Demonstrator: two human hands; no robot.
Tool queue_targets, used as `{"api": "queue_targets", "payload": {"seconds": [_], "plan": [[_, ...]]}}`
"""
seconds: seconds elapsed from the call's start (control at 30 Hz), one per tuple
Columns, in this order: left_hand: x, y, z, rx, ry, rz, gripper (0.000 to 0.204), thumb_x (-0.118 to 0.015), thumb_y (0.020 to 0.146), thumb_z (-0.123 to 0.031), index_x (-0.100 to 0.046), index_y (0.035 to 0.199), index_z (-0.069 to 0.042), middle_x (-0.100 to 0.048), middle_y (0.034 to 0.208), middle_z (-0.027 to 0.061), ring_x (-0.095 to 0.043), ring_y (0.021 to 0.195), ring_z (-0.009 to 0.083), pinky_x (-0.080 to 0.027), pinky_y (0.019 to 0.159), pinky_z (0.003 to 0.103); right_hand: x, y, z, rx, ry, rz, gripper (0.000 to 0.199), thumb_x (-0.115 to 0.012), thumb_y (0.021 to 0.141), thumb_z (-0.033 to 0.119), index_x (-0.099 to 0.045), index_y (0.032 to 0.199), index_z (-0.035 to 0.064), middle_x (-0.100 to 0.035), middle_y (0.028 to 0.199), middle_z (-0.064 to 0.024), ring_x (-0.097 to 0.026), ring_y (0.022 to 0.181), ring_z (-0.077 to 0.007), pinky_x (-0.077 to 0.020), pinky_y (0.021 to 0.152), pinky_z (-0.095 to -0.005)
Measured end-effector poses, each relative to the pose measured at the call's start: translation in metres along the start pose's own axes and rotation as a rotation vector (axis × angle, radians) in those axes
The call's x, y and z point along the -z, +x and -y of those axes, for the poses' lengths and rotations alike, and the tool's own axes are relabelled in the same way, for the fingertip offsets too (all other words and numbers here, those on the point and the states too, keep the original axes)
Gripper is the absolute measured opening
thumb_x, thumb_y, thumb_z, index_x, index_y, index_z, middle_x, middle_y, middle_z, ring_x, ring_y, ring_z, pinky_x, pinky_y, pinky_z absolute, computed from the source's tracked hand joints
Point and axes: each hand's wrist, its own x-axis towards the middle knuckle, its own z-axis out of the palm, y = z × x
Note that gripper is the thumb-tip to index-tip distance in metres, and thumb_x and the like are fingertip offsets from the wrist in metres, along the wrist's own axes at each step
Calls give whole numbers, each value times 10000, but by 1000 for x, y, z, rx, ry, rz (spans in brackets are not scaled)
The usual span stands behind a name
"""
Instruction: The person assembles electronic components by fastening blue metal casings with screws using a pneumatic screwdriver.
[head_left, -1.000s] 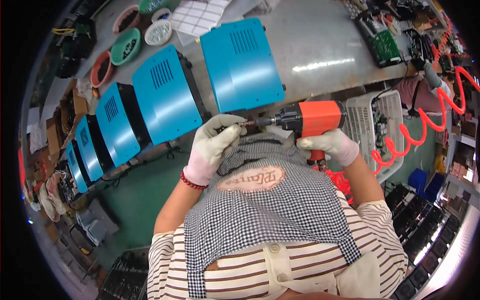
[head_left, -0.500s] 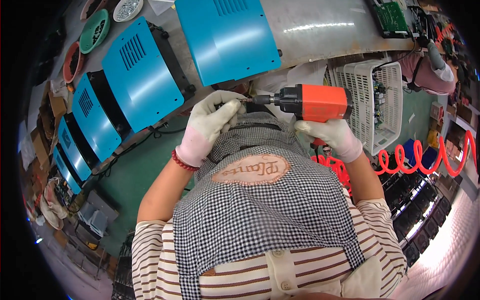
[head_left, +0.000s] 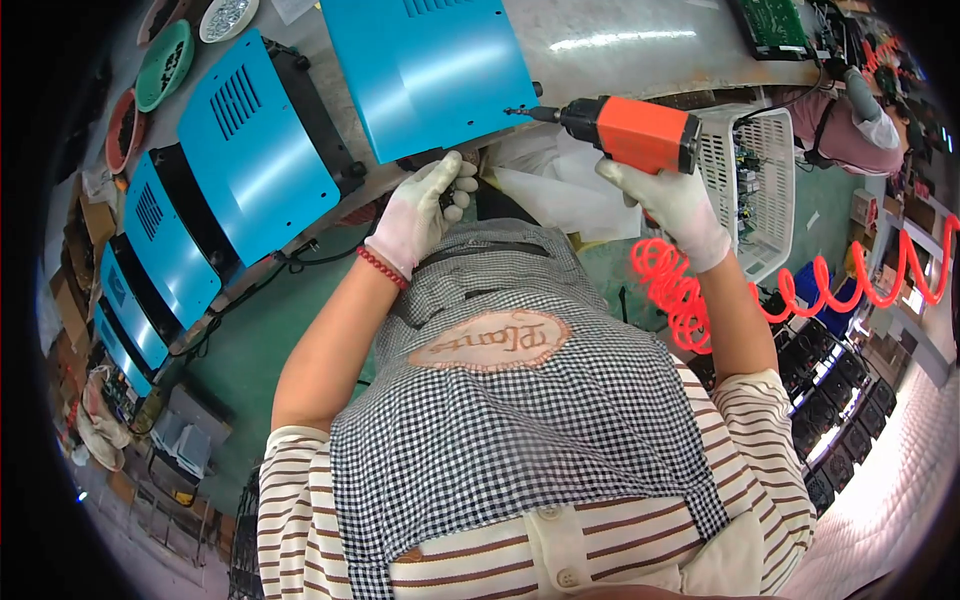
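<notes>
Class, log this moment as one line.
left hand: curled near blue cover | right hand: gripping red power driver | bit: over cover's corner, contact unclear

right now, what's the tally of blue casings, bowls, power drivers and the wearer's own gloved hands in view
Blue casings: 5
Bowls: 4, counting partly cut-off ones
Power driver: 1
Gloved hands, left hand and right hand: 2
Total: 12
</notes>
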Motion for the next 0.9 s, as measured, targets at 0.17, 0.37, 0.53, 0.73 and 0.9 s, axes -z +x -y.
{"api": "queue_targets", "payload": {"seconds": [0.17,0.37,0.53,0.73,0.9], "plan": [[6,22,12,-119,-4,-11,333,-544,1008,-314,-582,1110,0,-574,897,8,-502,707,55,-438,587,184,9,12,-7,-73,-111,-11,324,-779,820,217,-633,1041,29,-586,712,21,-515,582,-41,-454,531,-225],[-1,26,15,-203,9,-73,297,-539,1012,-279,-585,1114,-4,-589,861,-5,-506,674,49,-441,580,187,-4,14,1,-40,-69,28,210,-750,832,191,-642,927,37,-570,701,29,-486,574,-45,-407,519,-239],[-1,29,14,-209,-41,-70,286,-546,1002,-242,-594,1100,22,-606,867,17,-520,660,52,-451,573,190,-13,27,1,-24,-140,85,354,-788,812,222,-658,1085,38,-603,735,23,-515,601,-48,-469,571,-231],[-1,30,15,-219,-70,-67,265,-550,1004,-212,-580,1134,17,-596,868,5,-509,672,59,-446,583,193,-21,34,23,-45,-403,139,414,-766,817,271,-654,1159,66,-675,826,-18,-591,711,-100,-518,704,-280],[-3,31,16,-234,-93,-69,257,-561,997,-204,-583,1126,16,-599,865,9,-508,673,59,-443,582,191,-24,43,33,224,-619,152,391,-719,824,316,-649,1136,92,-694,877,-109,-660,806,-268,-528,767,-370]]}}
